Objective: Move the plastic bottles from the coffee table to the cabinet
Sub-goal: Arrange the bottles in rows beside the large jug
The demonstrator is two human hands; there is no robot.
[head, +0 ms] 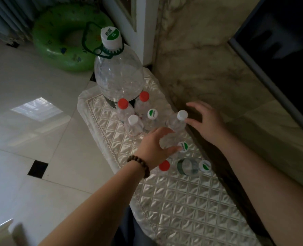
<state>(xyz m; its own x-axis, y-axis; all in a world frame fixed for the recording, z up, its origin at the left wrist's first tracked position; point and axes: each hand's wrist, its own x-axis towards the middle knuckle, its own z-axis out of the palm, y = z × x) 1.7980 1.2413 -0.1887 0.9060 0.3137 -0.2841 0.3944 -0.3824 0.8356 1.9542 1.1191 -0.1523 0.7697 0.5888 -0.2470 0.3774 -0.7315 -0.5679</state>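
Clear bottle (168,141) in the left hand (154,146), white-and-green cap; red cap (164,165) just below that wrist; silvery quilted diamond cloth (182,201) beneath; green ring (62,38) far beyond.

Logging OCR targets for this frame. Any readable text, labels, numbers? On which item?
"6L": on the white and green cap of the big jug.
Characters above it on the same cap: too blurred to read.
Green-leaf cap logos, e.g. small bottle cap: script too small to read.
Left hand grips a bottle; its cap text is unreadable.

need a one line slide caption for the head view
Left hand grips a small clear bottle on the quilted cabinet top; open right hand reaches beside a white-capped bottle.
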